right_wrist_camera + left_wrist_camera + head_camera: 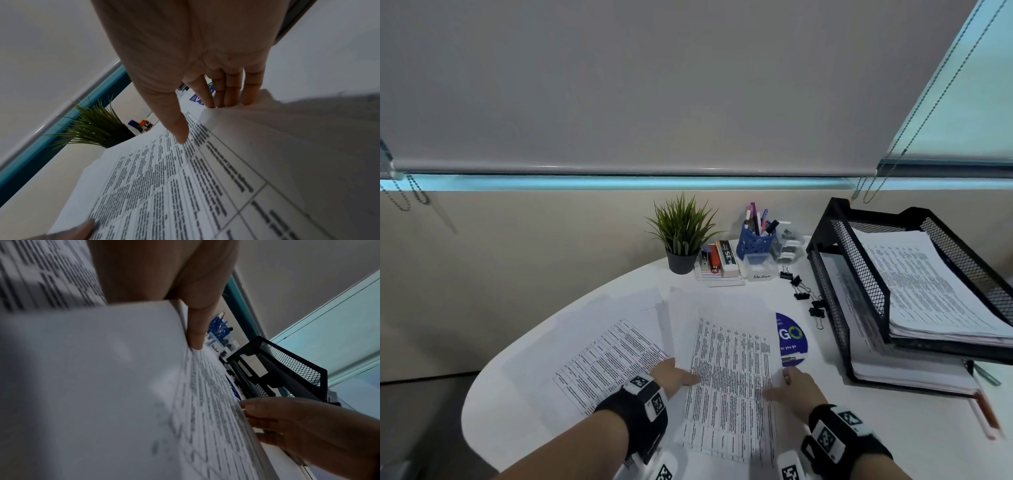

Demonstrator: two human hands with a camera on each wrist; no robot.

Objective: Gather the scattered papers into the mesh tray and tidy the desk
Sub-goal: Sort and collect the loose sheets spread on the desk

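A: What lies behind the rounded white table (pixel 524 394)?

B: A plain beige wall (pixel 534 257) along the table's far edge. Above it hangs a wide grey roller blind (pixel 654 85), lowered almost fully, with a metal bottom bar (pixel 619 170).

A: And below that bar?

B: A narrow strip of window (pixel 619 181), glowing pale turquoise with daylight. A second window pane (pixel 969 102) shows at the upper right, slanted by the wide lens.

A: Any fittings?

B: Beaded metal pull chains hang at the left (pixel 414 192) and at the right (pixel 873 185). A dark grey floor (pixel 421 411) shows beyond the table's left edge.
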